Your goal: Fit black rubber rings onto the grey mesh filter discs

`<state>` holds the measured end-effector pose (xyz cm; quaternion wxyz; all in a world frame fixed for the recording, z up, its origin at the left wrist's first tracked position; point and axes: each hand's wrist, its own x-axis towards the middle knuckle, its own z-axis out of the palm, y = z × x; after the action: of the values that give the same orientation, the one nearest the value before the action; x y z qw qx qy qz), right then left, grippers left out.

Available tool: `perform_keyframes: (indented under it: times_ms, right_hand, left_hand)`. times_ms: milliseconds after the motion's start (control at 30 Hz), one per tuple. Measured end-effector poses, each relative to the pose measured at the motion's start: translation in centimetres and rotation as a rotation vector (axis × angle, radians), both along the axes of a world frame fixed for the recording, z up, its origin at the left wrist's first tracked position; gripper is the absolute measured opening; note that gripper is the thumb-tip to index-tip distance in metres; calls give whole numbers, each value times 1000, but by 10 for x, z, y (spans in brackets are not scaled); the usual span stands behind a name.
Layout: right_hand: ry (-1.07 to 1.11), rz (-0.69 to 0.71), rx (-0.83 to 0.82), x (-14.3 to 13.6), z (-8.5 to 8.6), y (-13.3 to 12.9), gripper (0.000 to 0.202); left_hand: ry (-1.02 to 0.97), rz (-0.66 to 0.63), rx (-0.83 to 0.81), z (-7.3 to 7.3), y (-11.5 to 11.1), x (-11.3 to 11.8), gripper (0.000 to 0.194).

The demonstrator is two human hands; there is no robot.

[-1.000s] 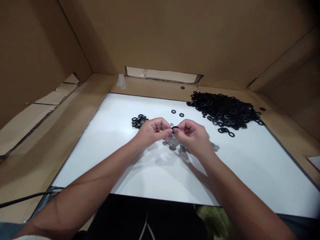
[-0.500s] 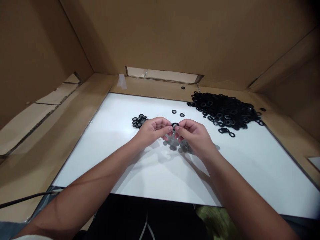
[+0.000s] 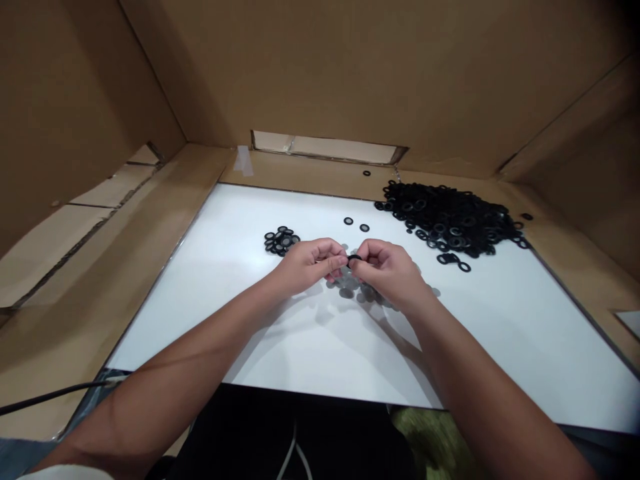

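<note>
Between my fingertips, over the middle of the white board, is a small black rubber ring point(image 3: 355, 257). My left hand point(image 3: 316, 263) pinches its left edge, and my right hand point(image 3: 387, 270) pinches the right side with thumb and forefinger. The ring is tilted, so its centre is mostly hidden. Beneath the hands lie several loose grey mesh discs point(image 3: 347, 292), partly covered by the right hand. Just beyond the left hand sits a small pile of black rings with grey centres point(image 3: 281, 241). Two more such rings point(image 3: 365, 228) lie flat farther back.
A large heap of black rings point(image 3: 450, 217) spreads over the back right of the white board point(image 3: 200, 280). One stray ring point(image 3: 367, 173) lies on the cardboard behind. Cardboard walls point(image 3: 320, 73) enclose the board. A black cable point(image 3: 55, 397) runs in from the left.
The ring has tipped from showing its face to a more edge-on angle. Both hands stay in nearly the same place, their fingers shifted slightly around it.
</note>
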<state>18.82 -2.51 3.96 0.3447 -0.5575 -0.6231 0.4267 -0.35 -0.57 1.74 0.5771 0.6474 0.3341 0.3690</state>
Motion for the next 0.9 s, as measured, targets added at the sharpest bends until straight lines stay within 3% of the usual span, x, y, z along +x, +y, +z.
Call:
perform_keyframes:
  times_ms: [233, 533, 733, 900]
  right_hand:
    - [-29, -9, 6, -1, 1, -1, 19]
    - [300, 43, -44, 3, -1, 0, 26]
    - [364, 38, -14, 3, 1, -2, 24]
    - [367, 33, 54, 2, 1, -3, 19]
  left_hand:
    - [77, -6, 44, 0, -1, -1, 17]
    - [-127, 60, -108, 7, -5, -1, 20]
    - [-197, 64, -138, 3, 0, 0, 22]
    - [-186, 104, -131, 9, -8, 2, 17]
